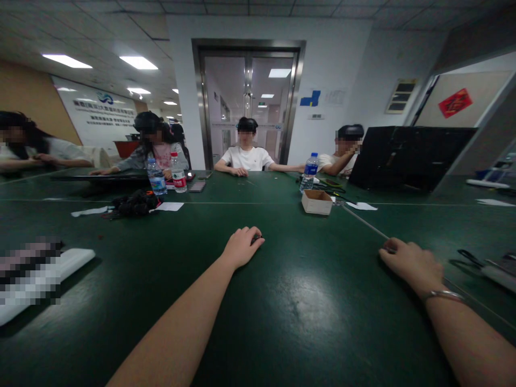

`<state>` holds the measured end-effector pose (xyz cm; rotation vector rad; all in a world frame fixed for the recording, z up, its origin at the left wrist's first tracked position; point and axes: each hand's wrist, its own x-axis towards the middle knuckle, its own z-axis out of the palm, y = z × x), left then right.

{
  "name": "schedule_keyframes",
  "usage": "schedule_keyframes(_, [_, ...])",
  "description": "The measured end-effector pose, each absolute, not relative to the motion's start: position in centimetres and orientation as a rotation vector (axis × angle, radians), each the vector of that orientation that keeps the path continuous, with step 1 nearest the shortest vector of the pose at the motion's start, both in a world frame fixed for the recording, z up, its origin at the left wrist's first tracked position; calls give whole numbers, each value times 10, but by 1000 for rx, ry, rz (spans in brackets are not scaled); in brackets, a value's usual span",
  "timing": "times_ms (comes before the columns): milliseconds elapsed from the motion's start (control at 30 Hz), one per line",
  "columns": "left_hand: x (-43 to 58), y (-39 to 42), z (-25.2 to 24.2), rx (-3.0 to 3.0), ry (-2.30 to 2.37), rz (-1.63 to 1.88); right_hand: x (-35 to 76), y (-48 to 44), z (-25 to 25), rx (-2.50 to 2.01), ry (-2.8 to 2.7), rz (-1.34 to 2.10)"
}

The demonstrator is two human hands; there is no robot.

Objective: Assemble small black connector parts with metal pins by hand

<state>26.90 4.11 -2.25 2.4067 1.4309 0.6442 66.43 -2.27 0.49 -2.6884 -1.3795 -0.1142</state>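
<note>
Hard to call progress from my end, tbh; what I can count as done is that the left hand point(242, 248) has a small dark piece point(257, 238) pinched between thumb and fingers, low over the green tabletop point(282, 301); what's left is fuzzier, but I'd judge things mid-way rather than finished, since both hands are down at the table and I see nothing set out between them as a finished result.

My right hand point(413, 264) is well apart from the left, off toward the right side; its fingers are curled in narrow, and there's a hint of something dark by the fingertips, but I can't tell whether it's gripped or just lying under them.

As for looks, the piece in the left is tiny on my feed; dark, with a bit of a light glint on it, mostly covered by the thumb and fingers; I can't make out its shape or what it actually is, so no bets on how it'd handle, though I'd guess something that small is easy to drop.

Beyond the hands there's an open cardboard box point(316, 204) with a blue-labelled water bottle point(310, 171) just behind it; a black cable bundle point(137, 204) lies farther left.
</note>
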Motion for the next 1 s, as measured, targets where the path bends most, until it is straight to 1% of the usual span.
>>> schedule_keyframes(167, [270,40,-20,2375,1401,696,662,-23,5,-2668,-1391,-159])
schedule_keyframes(467, [269,40,-23,2096,1313,825,661,-26,5,-2668,-1391,-144])
schedule_keyframes(567, [267,44,-25,1980,1281,927,652,-29,9,-2667,-1347,-236])
schedule_keyframes(633, [266,47,-26,1900,1249,1003,640,-31,14,-2582,-1345,-409])
schedule_keyframes(700, [266,50,-28,1815,1218,1067,618,-31,17,-2385,-1424,-584])
schedule_keyframes(767, [268,53,-30,1735,1197,1105,586,-27,15,-2140,-1600,-612])
schedule_keyframes(800, [268,53,-31,1703,1188,1109,567,-24,11,-2001,-1727,-530])
schedule_keyframes(867, [271,54,-34,1661,1176,1102,523,-14,-1,-1687,-1950,-212])
schedule_keyframes(967, [271,57,-37,1679,1189,1148,452,5,-24,-1398,-1941,365])
schedule_keyframes(1000, [270,59,-38,1704,1214,1199,431,12,-31,-1351,-1871,484])
